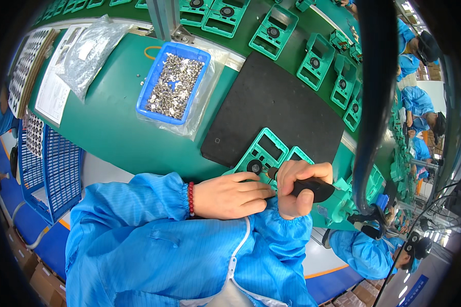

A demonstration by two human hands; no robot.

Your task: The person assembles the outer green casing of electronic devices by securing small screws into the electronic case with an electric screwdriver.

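Note:
A green plastic housing [265, 147] with a round black speaker-like part [254, 166] sits at the near edge of a black mat. My left hand [235, 194] lies over its near side, fingers together and slightly bent, holding it. Just to the right, my right hand [299, 187] is closed round the black handle of a screwdriver [316, 189]. Its shaft points left, the tip by the speaker-like part; what it touches there is hidden. A second green frame part [298, 153] shows behind my right hand.
A blue tray [140, 105] of small metal screws stands on the green bench beside a clear plastic bag [95, 51]. The black mat [276, 102] covers the middle. Several green housings [273, 31] line the far belt. A dark curved bar [376, 102] crosses the right; co-workers sit beyond.

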